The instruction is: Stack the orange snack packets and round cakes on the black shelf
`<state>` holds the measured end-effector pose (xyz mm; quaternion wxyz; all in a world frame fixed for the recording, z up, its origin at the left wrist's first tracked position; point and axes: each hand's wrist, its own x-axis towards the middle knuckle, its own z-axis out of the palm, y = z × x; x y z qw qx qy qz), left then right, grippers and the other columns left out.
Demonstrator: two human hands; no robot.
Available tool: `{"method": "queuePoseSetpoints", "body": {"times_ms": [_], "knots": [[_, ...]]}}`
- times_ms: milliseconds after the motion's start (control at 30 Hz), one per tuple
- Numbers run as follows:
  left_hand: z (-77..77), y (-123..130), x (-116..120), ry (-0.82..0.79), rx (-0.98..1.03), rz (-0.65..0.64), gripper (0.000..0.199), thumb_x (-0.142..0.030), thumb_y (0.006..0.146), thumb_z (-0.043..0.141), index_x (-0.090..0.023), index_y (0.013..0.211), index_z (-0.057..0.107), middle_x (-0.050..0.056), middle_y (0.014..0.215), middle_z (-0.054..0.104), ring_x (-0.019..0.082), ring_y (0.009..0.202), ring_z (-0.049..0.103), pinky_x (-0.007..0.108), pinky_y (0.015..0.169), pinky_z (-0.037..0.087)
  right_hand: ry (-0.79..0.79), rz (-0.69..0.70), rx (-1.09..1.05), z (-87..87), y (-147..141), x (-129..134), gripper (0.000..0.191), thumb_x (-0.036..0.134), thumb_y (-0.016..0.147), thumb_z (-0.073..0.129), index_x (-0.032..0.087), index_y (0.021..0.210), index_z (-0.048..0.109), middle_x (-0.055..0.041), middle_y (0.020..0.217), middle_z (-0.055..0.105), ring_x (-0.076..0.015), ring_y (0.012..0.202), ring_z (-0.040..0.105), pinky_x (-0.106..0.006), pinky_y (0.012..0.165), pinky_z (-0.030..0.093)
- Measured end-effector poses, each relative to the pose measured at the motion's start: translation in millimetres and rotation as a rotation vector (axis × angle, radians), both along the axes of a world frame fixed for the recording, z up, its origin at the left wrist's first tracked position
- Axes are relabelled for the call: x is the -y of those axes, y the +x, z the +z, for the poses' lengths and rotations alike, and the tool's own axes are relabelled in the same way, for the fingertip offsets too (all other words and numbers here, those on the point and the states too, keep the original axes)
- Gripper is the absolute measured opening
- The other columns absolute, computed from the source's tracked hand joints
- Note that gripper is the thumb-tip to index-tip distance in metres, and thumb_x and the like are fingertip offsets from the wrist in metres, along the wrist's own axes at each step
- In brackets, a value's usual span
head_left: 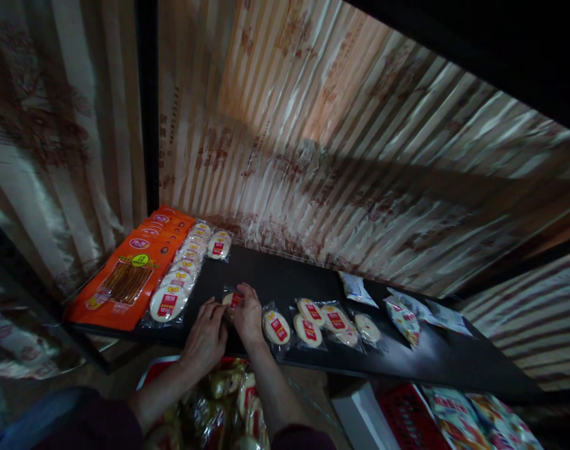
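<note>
Both hands are at one small clear packet with a round, pale cracker-like disc and a red label [232,300], low over the black shelf [275,269]. My right hand [248,317] has its fingers bent over the packet's right side. At the left edge, my left hand [206,332] closes its fingers on the wrapper; the fingertips are partly hidden. Left of the hands lies an overlapping row of similar round packets [167,303], with a single one [219,245] beside its far end. To the right, another round packet [276,327] lies close to my right wrist.
Orange snack bags [120,281] overlap at the shelf's left end. More round packets [335,319] lie loosely right of the hands, then several crumpled bags [402,319]. Below the shelf front are a filled basket [149,374] and a red box [409,415]. A patterned curtain [285,144] hangs behind.
</note>
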<state>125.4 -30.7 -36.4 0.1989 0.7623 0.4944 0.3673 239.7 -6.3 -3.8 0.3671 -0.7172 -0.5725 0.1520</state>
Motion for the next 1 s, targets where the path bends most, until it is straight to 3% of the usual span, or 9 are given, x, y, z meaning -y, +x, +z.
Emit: {"method": "queuePoseSetpoints", "body": {"times_ms": [133, 367, 600, 767, 1000], "knots": [[-0.1, -7, 17, 0.044, -0.014, -0.001, 0.041, -0.006, 0.073, 0.043, -0.015, 0.111, 0.055, 0.012, 0.113, 0.056, 0.027, 0.123, 0.043, 0.048, 0.101, 0.042, 0.022, 0.027, -0.017, 2.7, -2, 15, 0.044, 0.000, 0.060, 0.051, 0.013, 0.099, 0.064, -0.0121, 0.113, 0.063, -0.0198, 0.106, 0.060, -0.032, 0.095, 0.045], [-3.6, -16, 42, 0.088, -0.095, -0.101, 0.061, -0.004, 0.067, 0.045, -0.011, 0.127, 0.044, 0.016, 0.139, 0.041, 0.029, 0.137, 0.024, 0.049, 0.107, 0.036, 0.032, 0.099, -0.046, 4.2, -10, 43, 0.047, -0.005, 0.059, 0.045, 0.014, 0.098, 0.065, -0.0103, 0.106, 0.065, -0.0182, 0.102, 0.062, -0.030, 0.092, 0.047], [-4.4, -27, 52, 0.152, -0.106, -0.166, 0.064, 0.002, 0.062, 0.042, -0.017, 0.122, 0.052, 0.012, 0.137, 0.047, 0.027, 0.136, 0.029, 0.044, 0.104, 0.041, 0.037, 0.113, 0.027, 8.3, -13, 73, 0.044, -0.006, 0.066, 0.040, 0.012, 0.096, 0.066, -0.0125, 0.104, 0.065, -0.0179, 0.097, 0.063, -0.028, 0.088, 0.049], [-3.1, -37, 51, 0.191, -0.074, -0.115, 0.048, -0.002, 0.075, 0.040, -0.024, 0.112, 0.062, 0.010, 0.133, 0.051, 0.027, 0.132, 0.037, 0.044, 0.100, 0.045, -0.009, 0.071, 0.175, 14.1, -9, 90, 0.033, 0.007, 0.080, 0.041, 0.015, 0.098, 0.067, -0.0116, 0.098, 0.066, -0.0206, 0.092, 0.064, -0.031, 0.085, 0.050], [-8.0, -45, 45, 0.170, -0.011, -0.093, 0.049, 0.000, 0.079, 0.036, -0.028, 0.107, 0.066, 0.007, 0.125, 0.056, 0.023, 0.131, 0.037, 0.041, 0.097, 0.047, -0.119, 0.042, 0.243, 10.8, -2, 95, 0.049, 0.016, 0.077, 0.052, 0.013, 0.125, 0.054, -0.0150, 0.124, 0.059, -0.0259, 0.112, 0.058, -0.036, 0.095, 0.045]]}}
